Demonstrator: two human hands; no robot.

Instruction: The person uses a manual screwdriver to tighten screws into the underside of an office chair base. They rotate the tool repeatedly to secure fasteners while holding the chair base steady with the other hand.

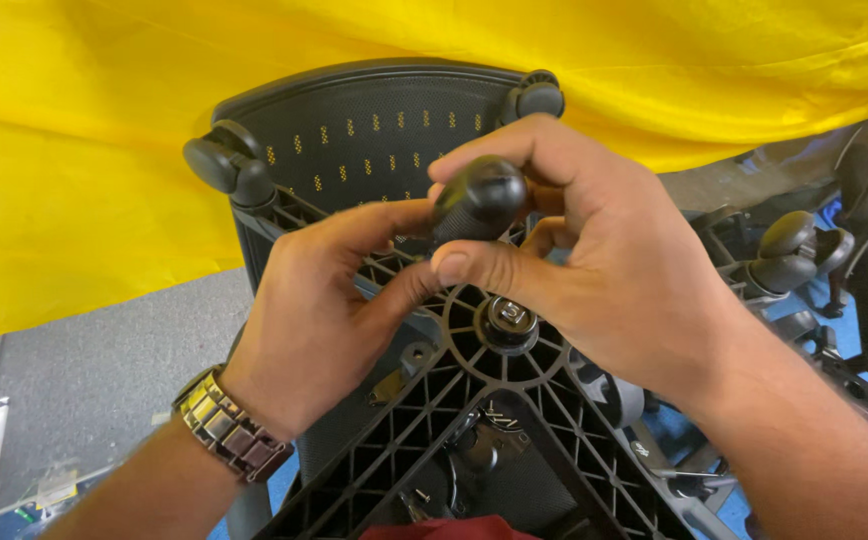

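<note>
Your right hand (594,270) pinches the small black plastic twin-wheel caster (478,198) between thumb and curled fingers; your left hand (324,310) closes its fingertips on it from below. The caster sits high between both hands, above the hub (510,322) of the upturned black ribbed plastic chair base (434,420). It looks light, rigid and smooth, likely to roll in your grip, so hold the housing, not the wheels.

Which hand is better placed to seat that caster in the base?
Right, probably. The right hand already grips the black caster; the left hand only touches it from below, near the star base.
</note>
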